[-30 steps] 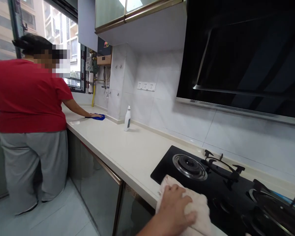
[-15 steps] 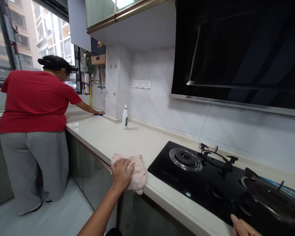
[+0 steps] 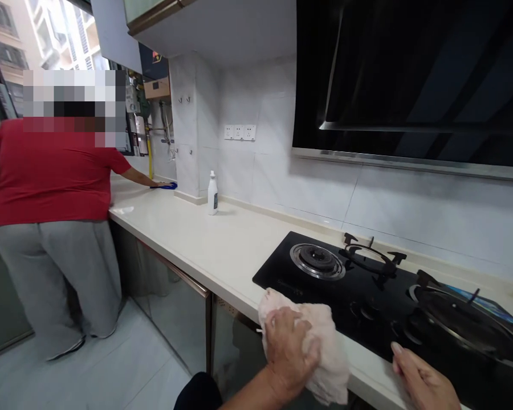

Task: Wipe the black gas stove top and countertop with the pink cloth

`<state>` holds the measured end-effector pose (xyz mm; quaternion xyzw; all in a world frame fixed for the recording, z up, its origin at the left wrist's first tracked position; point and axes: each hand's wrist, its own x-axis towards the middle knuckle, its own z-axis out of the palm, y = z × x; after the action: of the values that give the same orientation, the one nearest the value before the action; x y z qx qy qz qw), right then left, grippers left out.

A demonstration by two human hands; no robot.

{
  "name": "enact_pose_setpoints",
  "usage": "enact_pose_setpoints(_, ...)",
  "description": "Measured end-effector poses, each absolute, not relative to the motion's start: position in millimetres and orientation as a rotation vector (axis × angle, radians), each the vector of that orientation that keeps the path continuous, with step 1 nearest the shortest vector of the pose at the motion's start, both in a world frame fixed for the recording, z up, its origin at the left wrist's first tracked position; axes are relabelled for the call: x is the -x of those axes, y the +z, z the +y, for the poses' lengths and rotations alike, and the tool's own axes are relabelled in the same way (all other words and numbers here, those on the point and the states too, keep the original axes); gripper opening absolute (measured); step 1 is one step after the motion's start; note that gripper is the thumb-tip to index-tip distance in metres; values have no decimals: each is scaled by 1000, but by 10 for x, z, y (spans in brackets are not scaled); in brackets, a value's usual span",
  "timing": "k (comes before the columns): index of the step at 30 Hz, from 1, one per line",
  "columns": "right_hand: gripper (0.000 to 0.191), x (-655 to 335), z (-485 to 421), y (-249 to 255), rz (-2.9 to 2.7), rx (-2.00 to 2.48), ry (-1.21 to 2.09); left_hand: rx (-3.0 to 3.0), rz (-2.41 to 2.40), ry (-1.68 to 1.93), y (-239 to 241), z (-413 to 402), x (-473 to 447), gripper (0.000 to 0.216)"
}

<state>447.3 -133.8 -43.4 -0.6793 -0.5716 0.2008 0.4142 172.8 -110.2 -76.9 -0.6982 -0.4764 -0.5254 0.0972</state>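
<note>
My left hand (image 3: 288, 347) presses on a pale pink cleaning cloth (image 3: 331, 353), fingers curled into it. The cloth lies bunched over the counter's front edge, just before the black gas cooktop (image 3: 277, 267), with part of it hanging down. Close to the cooktop's front edge at the lower right is my right hand (image 3: 427, 378), its fingers folded together with no object showing in them. A round burner (image 3: 317, 262) on the left of the cooktop has no pan support over it. One black pan support (image 3: 374, 259) sits towards the back.
A white bottle (image 3: 212, 193) stands upright on the pale countertop (image 3: 175, 228) near the wall. At the left, a person in a red shirt (image 3: 55, 176) reaches along the counter with a blue cloth (image 3: 166, 185). A black range hood (image 3: 410, 74) overhangs the cooktop.
My left hand has moved the pink cloth to the right along the counter's front edge, nearer to me. More of my right hand shows. The view has shifted slightly.
</note>
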Motion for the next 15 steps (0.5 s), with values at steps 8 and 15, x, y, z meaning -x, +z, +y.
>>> enact_pose_setpoints(8,62,-4446,-1348,-444,-1419,1545,587,2212,-1050,-1341,-1238,-1145,-2564,76)
enact_pose_setpoints(15,64,-4502,-1325,-483,-1440,1620,627,2377,-847,-1072,-1113,-1039,-2321,79)
